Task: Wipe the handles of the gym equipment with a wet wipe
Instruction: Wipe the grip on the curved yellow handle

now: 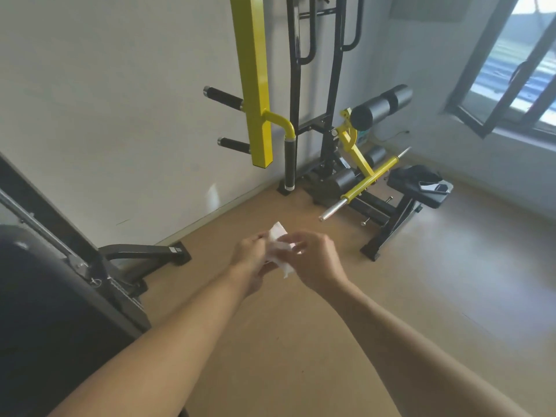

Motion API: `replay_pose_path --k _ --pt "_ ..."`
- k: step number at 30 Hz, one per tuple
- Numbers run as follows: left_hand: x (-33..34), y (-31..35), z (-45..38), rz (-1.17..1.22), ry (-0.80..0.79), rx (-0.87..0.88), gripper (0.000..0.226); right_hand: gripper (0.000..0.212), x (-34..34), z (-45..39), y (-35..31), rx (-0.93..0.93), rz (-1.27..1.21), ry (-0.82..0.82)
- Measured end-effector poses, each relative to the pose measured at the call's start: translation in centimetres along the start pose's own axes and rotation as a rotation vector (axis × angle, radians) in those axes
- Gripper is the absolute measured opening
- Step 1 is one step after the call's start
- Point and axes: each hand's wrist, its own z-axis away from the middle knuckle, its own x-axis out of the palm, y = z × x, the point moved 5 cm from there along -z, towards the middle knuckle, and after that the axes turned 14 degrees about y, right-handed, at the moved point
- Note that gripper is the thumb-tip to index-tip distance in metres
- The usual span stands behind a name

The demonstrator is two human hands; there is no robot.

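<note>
Both my hands are out in front of me at mid-frame, over the tan floor [301,341]. My left hand [251,260] and right hand [316,260] are together on one white wipe [278,245]. Fingers of both are pinched on it, left from the left side, right from the right side and above. The wipe is crumpled between them; one corner sticks up above the fingers, another hangs below the right hand. How tightly each hand grips I cannot tell; motion blur on the fingertips.

The wipe is not touching any equipment. It is well apart from the handles.

Equipment ahead, against the white wall [105,115]: a yellow post [255,85] hangs down into view. Two black handles project from its left side, upper handle [224,97] and lower handle [234,145], each with a metal end cap. On its right, a curved yellow tube leads to a vertical black grip [289,164] with a silver band at the bottom. Behind is the black frame [334,70].

Right of the frame: black foam rollers [382,105] on a yellow arm, and a yellow bar [365,182] with chrome ends running diagonally. A black seat [421,188] stands near it, with a phone-like object and dark cloth on it.

Lower left: a dark machine [45,296], close to me. Window [517,70] open at upper right.
</note>
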Motion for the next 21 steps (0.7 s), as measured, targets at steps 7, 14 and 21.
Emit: replay_pose_path --k 7,14,21 --pt "2.7 2.5 -6.2 0.096 -0.233 -0.036 0.031 0.029 3.1 -4.9 2.2 -0.049 -0.132 -0.001" --pt "5.0 5.6 -15.5 0.080 -0.221 -0.025 0.011 0.045 7.8 -12.9 7.3 0.537 -0.440 -0.149" --pt "8.3 8.5 -20.3 -0.131 -0.046 0.231 0.011 0.025 7.0 -19.9 8.5 0.471 -0.221 0.429"
